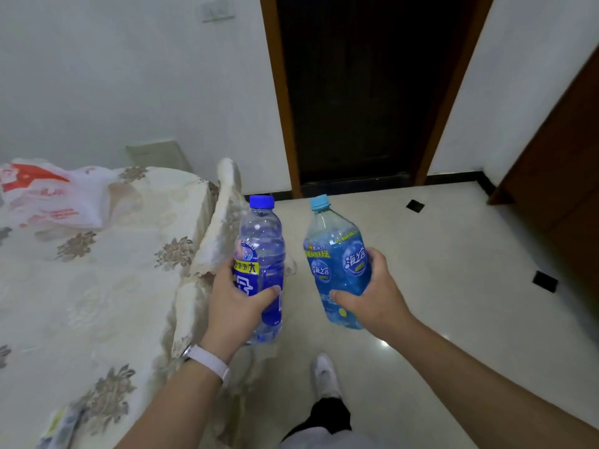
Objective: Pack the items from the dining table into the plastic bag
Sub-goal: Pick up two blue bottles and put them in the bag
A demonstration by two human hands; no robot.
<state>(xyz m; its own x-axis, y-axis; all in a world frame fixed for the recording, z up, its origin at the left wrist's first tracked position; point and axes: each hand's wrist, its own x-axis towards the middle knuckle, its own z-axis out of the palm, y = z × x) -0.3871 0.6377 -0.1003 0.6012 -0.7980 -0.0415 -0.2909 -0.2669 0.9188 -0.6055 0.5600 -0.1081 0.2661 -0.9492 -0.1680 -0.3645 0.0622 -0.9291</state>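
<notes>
Two bottles, upright, right of table [97, 286]: dark-blue bottle [264, 254] clasped in left hand [231, 306]; light-blue bottle [337, 254] clasped in right hand [372, 296]. Plastic bag [52, 196] far left on table.

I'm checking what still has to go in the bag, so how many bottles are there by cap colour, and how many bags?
Dark blue cap bottle, in the left hand: 1
Light blue cap bottle, in the right hand: 1
Plastic bag on the table: 1
Total: 3
</notes>
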